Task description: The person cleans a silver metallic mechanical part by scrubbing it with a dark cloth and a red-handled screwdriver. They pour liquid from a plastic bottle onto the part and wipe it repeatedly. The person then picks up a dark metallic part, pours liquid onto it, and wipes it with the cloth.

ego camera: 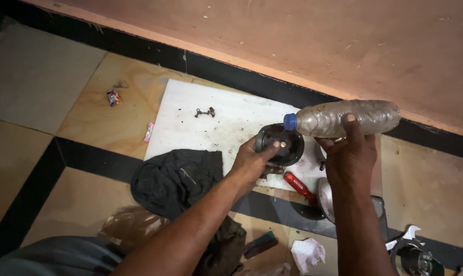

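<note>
My right hand (pixel 350 153) grips a grimy clear plastic bottle (pixel 344 117) with a blue cap, held nearly level, cap end pointing left. The cap hangs just above a dark round metal housing (pixel 288 145), which my left hand (pixel 252 162) holds by its left rim, thumb on the face. Both are over a white board (pixel 211 122) on the floor. A red-handled screwdriver (pixel 299 187) lies just below the housing.
A black rag (pixel 175 179) lies at the board's near left corner. Small metal links (pixel 205 112) sit on the board. Wrappers (pixel 114 96) lie on the tiles to the left. A shiny metal part (pixel 324 198), crumpled paper (pixel 307 254) and a round metal piece (pixel 418 259) are at lower right.
</note>
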